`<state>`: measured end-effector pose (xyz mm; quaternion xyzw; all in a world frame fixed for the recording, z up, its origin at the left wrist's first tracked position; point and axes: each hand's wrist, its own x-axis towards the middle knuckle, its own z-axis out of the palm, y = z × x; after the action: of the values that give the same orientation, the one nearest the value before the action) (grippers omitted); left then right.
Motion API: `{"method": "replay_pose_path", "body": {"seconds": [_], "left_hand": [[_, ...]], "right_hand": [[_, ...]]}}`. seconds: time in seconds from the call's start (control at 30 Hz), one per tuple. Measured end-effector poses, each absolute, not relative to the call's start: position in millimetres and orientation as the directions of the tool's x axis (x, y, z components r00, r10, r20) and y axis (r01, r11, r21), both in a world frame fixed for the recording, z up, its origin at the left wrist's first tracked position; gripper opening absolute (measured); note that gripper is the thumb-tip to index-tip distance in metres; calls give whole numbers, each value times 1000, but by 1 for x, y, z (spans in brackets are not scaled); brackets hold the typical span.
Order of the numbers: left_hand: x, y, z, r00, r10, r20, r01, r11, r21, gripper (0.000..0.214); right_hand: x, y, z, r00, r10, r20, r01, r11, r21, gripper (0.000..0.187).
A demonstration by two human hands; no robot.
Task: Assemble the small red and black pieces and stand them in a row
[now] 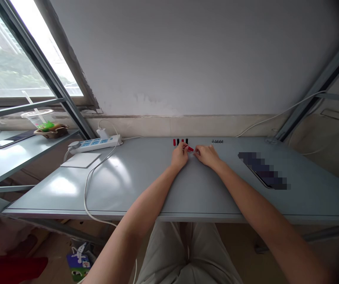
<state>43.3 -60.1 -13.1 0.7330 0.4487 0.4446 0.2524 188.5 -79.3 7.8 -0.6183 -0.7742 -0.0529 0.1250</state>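
Near the back of the grey desk [145, 177], my left hand [180, 156] is closed on a small red cylindrical piece [190, 148] that sticks out to the right of its fingers. My right hand [207, 155] rests on the desk just beside it, fingertips pinched together close to the red piece's end. Whatever those right fingertips hold is too small to make out. Behind my left hand stand a short row of similar pieces, among them a red one [174, 142] and a black one [178, 141]. Several tiny metal parts [217, 141] lie in a line behind my right hand.
On the left lie a white power strip [98, 144] with plugs in it, a flat white square [81, 160] and a cable [87, 185] running over the desk edge. A pixelated dark phone-like slab [262, 171] lies at right. A cup [43, 120] stands on the side shelf.
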Motion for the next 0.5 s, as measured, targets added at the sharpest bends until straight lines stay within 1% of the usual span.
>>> {"method": "replay_pose_path", "body": {"seconds": [0.2,0.3,0.37,0.43,0.5], "left_hand": [[42,-56,-16,129,875,466,435,-472,767,13],[42,-55,-18,125,877,464,467,-465,752,14],[42,-56,-19,160,880,448,500,-463,732,16],[42,-58,-20,222,877,426,525,-476,706,17],[43,-61,-20,289,863,414,542,-504,672,18]], "right_hand": [[194,-81,10,-128,966,225,988,145,-59,15],[197,-81,11,-104,966,237,988,127,-85,16],[196,-81,11,-126,955,269,978,166,-130,18],[195,-80,10,-182,938,296,954,242,-180,19],[192,-80,8,-239,927,290,927,306,-216,19]]}}
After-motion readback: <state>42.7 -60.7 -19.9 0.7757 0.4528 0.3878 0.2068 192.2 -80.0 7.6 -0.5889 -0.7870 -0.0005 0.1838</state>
